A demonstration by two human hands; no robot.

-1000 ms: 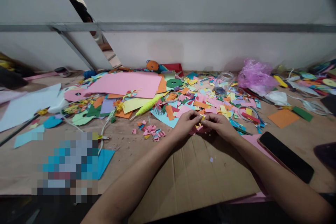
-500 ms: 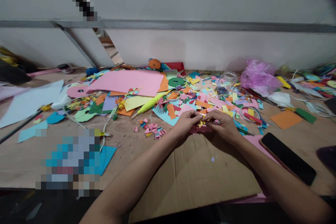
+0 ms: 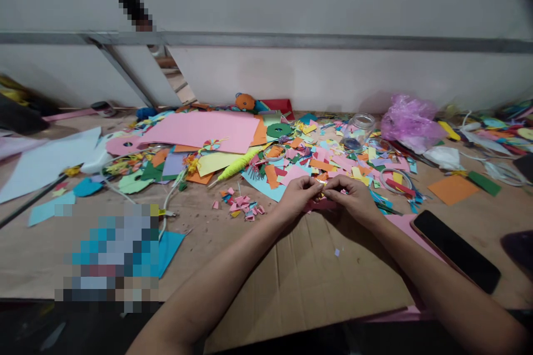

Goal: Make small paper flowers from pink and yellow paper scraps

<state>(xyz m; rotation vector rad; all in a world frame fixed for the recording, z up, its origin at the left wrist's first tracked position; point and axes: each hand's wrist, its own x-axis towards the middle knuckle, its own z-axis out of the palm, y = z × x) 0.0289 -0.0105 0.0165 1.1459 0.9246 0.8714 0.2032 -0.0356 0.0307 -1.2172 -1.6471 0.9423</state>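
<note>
My left hand (image 3: pixel 297 195) and my right hand (image 3: pixel 348 195) meet above the far edge of a brown cardboard sheet (image 3: pixel 316 283). Both have thumb and fingers pinched together on a small yellow paper piece (image 3: pixel 321 182), which is mostly hidden by the fingertips and shows a pale, shiny edge. Just beyond the hands lies a heap of cut paper scraps (image 3: pixel 320 165) in pink, orange, yellow and blue. A little pile of tiny pink and blue snippets (image 3: pixel 245 206) rests left of my left hand.
A black phone (image 3: pixel 456 249) lies right of the cardboard. Behind the hands stand a clear jar (image 3: pixel 360 130) and a crumpled pink plastic bag (image 3: pixel 412 122). Large pink paper (image 3: pixel 204 128) and a bright yellow-green yarn roll (image 3: pixel 239 165) lie to the left, near white cables (image 3: pixel 166 199).
The fingers have shifted slightly around the small piece, and less of its yellow surface shows now. Both hands stay in nearly the same place.
</note>
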